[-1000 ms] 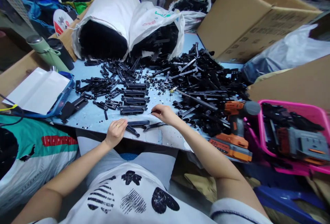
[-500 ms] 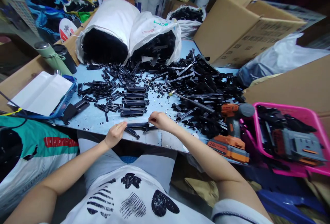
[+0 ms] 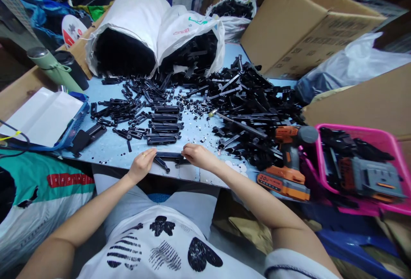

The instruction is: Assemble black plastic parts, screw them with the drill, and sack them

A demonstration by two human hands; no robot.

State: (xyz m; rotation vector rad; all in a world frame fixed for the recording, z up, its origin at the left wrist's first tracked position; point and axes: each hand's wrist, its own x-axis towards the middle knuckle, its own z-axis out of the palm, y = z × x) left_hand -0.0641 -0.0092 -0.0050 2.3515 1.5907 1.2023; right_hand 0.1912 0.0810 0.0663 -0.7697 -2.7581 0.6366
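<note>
A long black hinged bracket (image 3: 168, 155) lies between my hands at the table's front edge, with a short arm (image 3: 163, 164) angled down from its left part. My left hand (image 3: 143, 164) is closed around the bracket's left end. At the other end, the fingers of my right hand (image 3: 195, 155) pinch the bracket; anything smaller in them is hidden. Just beyond my hands, several similar black brackets (image 3: 164, 138) lie stacked in a neat row. Small screws and fittings (image 3: 195, 107) are scattered past them.
Loose black parts (image 3: 122, 110) lie to the left, and a big pile (image 3: 257, 95) to the right with a screwdriver (image 3: 239, 125). An orange cordless drill (image 3: 289, 159) stands near a pink basket (image 3: 362, 130). White sacks (image 3: 135, 13) and a cardboard box (image 3: 276, 26) line the back.
The view has shifted slightly, so the table appears a little higher and further left. My right hand has settled more closely over the bracket's right end; my left hand keeps its hold.
</note>
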